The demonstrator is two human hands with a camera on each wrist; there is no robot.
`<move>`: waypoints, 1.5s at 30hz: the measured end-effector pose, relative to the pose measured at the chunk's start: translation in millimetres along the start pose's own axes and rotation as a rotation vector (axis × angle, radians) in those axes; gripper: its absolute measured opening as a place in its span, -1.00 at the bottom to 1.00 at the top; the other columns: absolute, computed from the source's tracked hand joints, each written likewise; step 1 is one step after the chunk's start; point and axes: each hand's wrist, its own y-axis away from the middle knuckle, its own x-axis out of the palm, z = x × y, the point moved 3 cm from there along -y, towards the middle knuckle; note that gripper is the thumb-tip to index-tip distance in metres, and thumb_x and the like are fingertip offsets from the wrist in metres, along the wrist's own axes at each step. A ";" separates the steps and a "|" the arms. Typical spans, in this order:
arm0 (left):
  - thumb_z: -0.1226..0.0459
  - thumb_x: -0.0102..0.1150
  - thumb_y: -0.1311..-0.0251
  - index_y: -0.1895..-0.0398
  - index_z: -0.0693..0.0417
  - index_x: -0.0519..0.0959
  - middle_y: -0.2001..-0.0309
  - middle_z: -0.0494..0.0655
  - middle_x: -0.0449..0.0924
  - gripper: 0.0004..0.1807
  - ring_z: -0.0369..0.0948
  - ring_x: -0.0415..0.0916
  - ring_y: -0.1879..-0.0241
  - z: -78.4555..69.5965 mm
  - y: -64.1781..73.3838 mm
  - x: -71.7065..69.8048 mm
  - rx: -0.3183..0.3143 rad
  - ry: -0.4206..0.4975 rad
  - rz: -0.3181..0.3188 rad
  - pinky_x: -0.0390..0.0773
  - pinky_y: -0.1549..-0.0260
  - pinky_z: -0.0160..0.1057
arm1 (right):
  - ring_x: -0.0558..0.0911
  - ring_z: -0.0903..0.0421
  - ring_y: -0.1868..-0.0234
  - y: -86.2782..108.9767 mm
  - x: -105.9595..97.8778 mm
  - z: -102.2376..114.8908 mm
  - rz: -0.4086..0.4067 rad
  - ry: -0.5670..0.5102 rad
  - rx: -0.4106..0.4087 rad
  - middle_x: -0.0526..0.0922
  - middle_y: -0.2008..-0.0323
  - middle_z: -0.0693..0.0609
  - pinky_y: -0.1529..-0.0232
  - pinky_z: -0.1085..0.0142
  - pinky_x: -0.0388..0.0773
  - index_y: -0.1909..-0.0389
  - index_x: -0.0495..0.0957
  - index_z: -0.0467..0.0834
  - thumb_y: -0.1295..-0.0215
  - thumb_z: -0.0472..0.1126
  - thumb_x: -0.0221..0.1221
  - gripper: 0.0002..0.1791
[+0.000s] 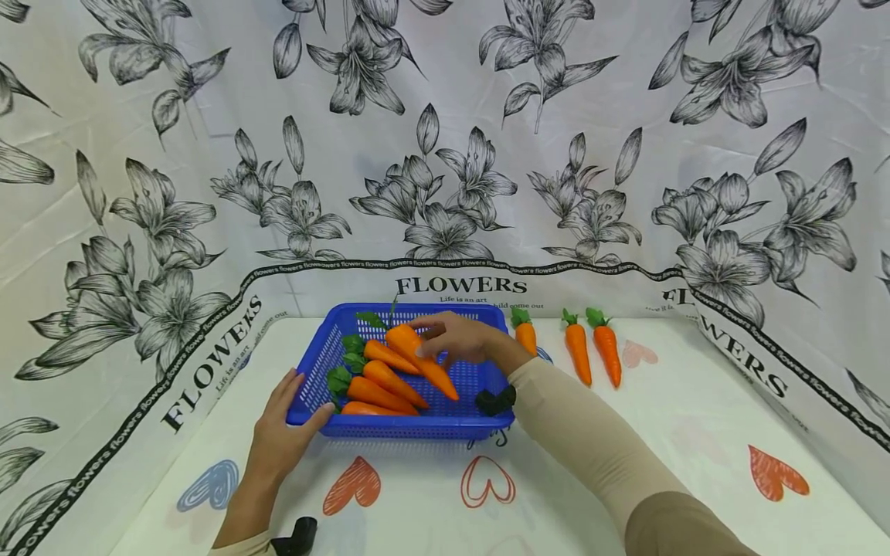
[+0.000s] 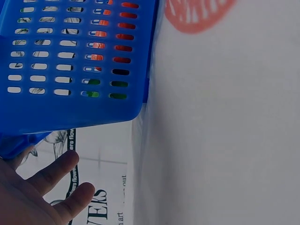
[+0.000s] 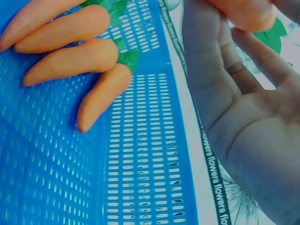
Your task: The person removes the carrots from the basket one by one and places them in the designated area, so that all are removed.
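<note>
A blue plastic basket [image 1: 417, 428] with slotted sides stands on the table. My left hand [image 1: 285, 425] rests at its near left corner, thumb by the front rim and fingers along the left side. In the left wrist view the fingers [image 2: 70, 201] are spread and fairly straight beside the basket wall [image 2: 70, 110]. Over the basket, my right hand [image 1: 455, 337] grips an orange carrot [image 1: 436, 376] with green leaves. The right wrist view shows this carrot [image 3: 248, 14] at the top, partly hidden by the hand [image 3: 253, 122]. Several other carrots [image 1: 395, 376] lie inside, leaves toward the left.
Three more carrots lie on the table right of the basket: one close to its rim [image 1: 525, 337], one further along [image 1: 577, 351] and one furthest right [image 1: 607, 354]. A flower-printed cloth [image 1: 445, 232] hangs behind. The white tabletop [image 1: 591, 479] carries printed hearts.
</note>
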 end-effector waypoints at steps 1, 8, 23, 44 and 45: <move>-0.19 0.16 -0.18 -0.52 -0.01 0.07 -0.52 -0.01 -0.13 -0.06 0.20 -0.09 -0.42 0.1 -0.4 -0.1 0.001 0.001 -0.002 0.13 -0.15 0.38 | 0.56 -0.08 -0.01 1.4 -1.1 2.2 -0.010 -0.008 -0.019 0.45 -0.19 -0.10 0.25 0.04 0.64 -0.42 0.27 -0.05 -0.21 -0.21 0.27 -0.27; -0.19 0.15 -0.18 -0.52 0.00 0.07 -0.52 -0.01 -0.13 -0.06 0.20 -0.11 -0.42 -0.1 -0.4 -0.9 -0.004 0.001 -0.003 0.11 -0.16 0.39 | 0.58 -0.15 0.04 11.2 -3.4 15.3 -0.045 -0.089 -0.123 0.47 -0.14 -0.20 0.26 -0.02 0.65 -0.43 0.23 -0.12 -0.26 -0.26 0.21 -0.29; -0.19 0.16 -0.17 -0.53 -0.03 0.04 -0.53 -0.04 -0.15 -0.05 0.20 -0.10 -0.42 0.0 -1.0 1.3 -0.011 -0.008 -0.002 0.15 -0.14 0.37 | 0.56 -0.19 0.04 34.7 -2.0 28.1 -0.108 -0.131 -0.262 0.44 -0.12 -0.28 0.25 0.02 0.65 -0.43 0.21 -0.12 -0.31 -0.27 0.18 -0.32; -0.17 0.16 -0.18 -0.52 -0.01 0.07 -0.52 -0.01 -0.13 -0.07 0.20 -0.09 -0.42 1.7 -0.9 3.6 -0.011 -0.013 -0.016 0.14 -0.14 0.38 | 0.55 -0.23 0.01 79.9 5.0 31.8 -0.206 -0.080 -0.380 0.46 -0.15 -0.25 0.22 -0.01 0.64 -0.44 0.20 -0.16 -0.27 -0.17 0.22 -0.27; -0.17 0.16 -0.18 -0.52 0.00 0.06 -0.52 0.00 -0.13 -0.07 0.20 -0.09 -0.42 1.7 -0.9 3.6 -0.009 -0.015 -0.017 0.15 -0.13 0.38 | 0.55 -0.23 0.01 82.0 4.8 31.8 -0.209 -0.086 -0.379 0.45 -0.16 -0.26 0.21 -0.02 0.64 -0.43 0.20 -0.16 -0.27 -0.17 0.22 -0.27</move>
